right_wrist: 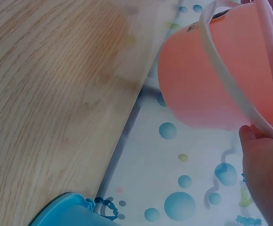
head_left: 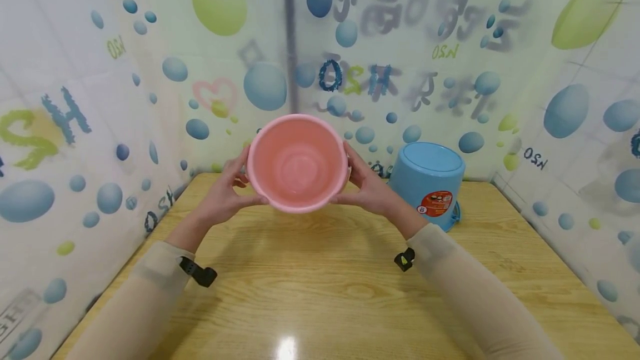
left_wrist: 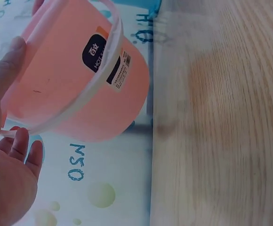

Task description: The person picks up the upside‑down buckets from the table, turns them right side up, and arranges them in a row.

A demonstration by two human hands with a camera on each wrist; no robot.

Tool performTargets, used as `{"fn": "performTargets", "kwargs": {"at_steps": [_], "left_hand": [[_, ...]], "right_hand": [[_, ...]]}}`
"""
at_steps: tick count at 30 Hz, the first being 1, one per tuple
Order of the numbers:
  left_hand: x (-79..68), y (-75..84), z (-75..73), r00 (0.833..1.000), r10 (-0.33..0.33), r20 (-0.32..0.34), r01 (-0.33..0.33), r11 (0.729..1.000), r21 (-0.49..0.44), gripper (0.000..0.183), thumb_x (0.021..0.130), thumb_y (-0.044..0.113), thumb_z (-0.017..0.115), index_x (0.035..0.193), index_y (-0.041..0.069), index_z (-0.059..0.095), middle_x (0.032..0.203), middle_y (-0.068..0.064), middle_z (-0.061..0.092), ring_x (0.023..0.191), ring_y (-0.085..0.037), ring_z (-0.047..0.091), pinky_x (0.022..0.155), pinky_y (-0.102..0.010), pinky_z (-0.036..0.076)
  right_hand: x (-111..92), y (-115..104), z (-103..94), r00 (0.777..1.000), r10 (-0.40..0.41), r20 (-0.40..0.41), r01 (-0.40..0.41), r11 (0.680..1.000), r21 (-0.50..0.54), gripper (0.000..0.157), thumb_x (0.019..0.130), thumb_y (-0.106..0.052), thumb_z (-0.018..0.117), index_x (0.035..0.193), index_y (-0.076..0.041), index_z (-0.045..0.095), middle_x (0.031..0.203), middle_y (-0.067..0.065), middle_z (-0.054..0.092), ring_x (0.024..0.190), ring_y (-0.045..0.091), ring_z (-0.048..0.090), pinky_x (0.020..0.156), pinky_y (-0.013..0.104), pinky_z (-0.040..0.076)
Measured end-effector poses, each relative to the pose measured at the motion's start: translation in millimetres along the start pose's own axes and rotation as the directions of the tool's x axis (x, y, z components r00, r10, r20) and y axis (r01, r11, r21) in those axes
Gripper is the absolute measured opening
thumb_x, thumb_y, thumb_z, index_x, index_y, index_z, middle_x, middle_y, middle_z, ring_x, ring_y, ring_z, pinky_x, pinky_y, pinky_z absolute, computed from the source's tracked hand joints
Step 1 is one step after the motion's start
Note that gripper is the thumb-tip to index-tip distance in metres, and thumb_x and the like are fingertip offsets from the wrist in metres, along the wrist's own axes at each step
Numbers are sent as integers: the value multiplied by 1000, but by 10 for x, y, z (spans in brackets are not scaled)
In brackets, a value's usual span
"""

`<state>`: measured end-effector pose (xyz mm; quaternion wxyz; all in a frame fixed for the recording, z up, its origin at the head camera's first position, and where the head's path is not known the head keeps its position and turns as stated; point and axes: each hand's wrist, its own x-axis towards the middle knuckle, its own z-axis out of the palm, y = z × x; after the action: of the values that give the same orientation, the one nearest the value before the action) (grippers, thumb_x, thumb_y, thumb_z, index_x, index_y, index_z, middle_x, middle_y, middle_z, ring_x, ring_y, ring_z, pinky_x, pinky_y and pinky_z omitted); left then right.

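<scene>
A pink plastic bucket [head_left: 299, 168] is held up above the table, its open mouth tilted toward the head camera. My left hand [head_left: 225, 193] grips its rim from the left, thumb at the lower edge. On the opposite side my right hand [head_left: 367, 188] holds the rim in a like way. The left wrist view shows the bucket's side [left_wrist: 113, 103] with a dark label and a white handle hanging round it. In the right wrist view, the white handle [right_wrist: 228, 80] crosses the bucket near my right hand [right_wrist: 263, 160].
A blue bucket [head_left: 427, 176] with a red sticker stands upside down at the back right of the wooden table [head_left: 320, 271]. Patterned curtains [head_left: 220, 60] with bubbles and lettering enclose the table's back and sides. A dark band [head_left: 200, 272] is on each wrist.
</scene>
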<state>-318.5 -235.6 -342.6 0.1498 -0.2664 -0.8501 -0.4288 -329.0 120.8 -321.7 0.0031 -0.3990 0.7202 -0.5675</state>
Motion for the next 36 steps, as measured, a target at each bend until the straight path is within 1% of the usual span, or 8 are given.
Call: {"fn": "performTargets", "kwargs": {"at_steps": [4,11,15,19,24,28,32,36], "left_hand": [[23,-45,-30,1000,10,0,-10,1000,24,118,78,13,89,164,37,12,136,-12,40,96,-23,41,89,-42,41],[-34,328,-72,1000,9,-5,-9,1000,13,109,80,3,86,164,12,18,128,-24,42,96,-31,43,89,-44,40],[-3,217,-57,1000,-20,-7,20,1000,16,107,81,5,85,164,15,18,133,-24,42,103,-35,45,92,-46,39],[47,31,-43,999,-46,-7,46,999,-8,108,82,10,86,165,27,18,147,-17,40,119,-36,46,98,-53,40],[104,-53,-39,999,23,26,-18,984,-175,103,86,4,81,164,29,19,165,-6,32,139,-40,48,110,-58,44],[133,-55,-30,997,56,60,-35,951,-306,97,89,-1,75,164,26,20,165,-9,32,135,-49,51,93,-41,59],[138,-48,-18,996,41,73,-16,948,-317,94,92,2,72,165,27,18,166,-9,31,129,-53,54,83,-29,61],[124,-49,-26,998,4,68,14,963,-270,93,94,8,72,165,29,16,168,-5,27,131,-50,55,84,-27,60]], "right_hand": [[-14,-20,3,999,42,-20,-43,996,-78,119,84,5,80,165,-24,-2,169,17,20,148,40,38,117,58,35],[1,168,-73,996,78,-32,-83,982,-169,120,83,-15,86,162,-43,1,165,11,32,139,40,48,111,59,44],[-3,231,-107,994,82,-67,-96,964,-246,118,81,-27,89,162,-46,5,161,9,39,136,33,53,109,59,45],[-2,240,-119,993,72,-91,-94,960,-264,113,82,-30,87,164,-38,9,161,8,40,135,33,55,111,61,42],[6,267,-128,993,73,-98,-93,971,-222,104,87,-28,82,164,-39,13,163,3,36,138,35,52,108,61,45],[10,264,-121,995,81,-65,-86,992,-92,98,93,-17,76,165,-35,11,168,5,25,143,43,45,99,52,55],[-7,194,-97,994,106,-42,-105,994,32,95,96,-8,70,166,-28,8,167,15,21,137,49,49,94,41,59],[-13,163,-95,988,146,-53,-144,989,32,91,98,-9,67,166,-29,9,167,15,22,130,47,56,95,40,59]]}}
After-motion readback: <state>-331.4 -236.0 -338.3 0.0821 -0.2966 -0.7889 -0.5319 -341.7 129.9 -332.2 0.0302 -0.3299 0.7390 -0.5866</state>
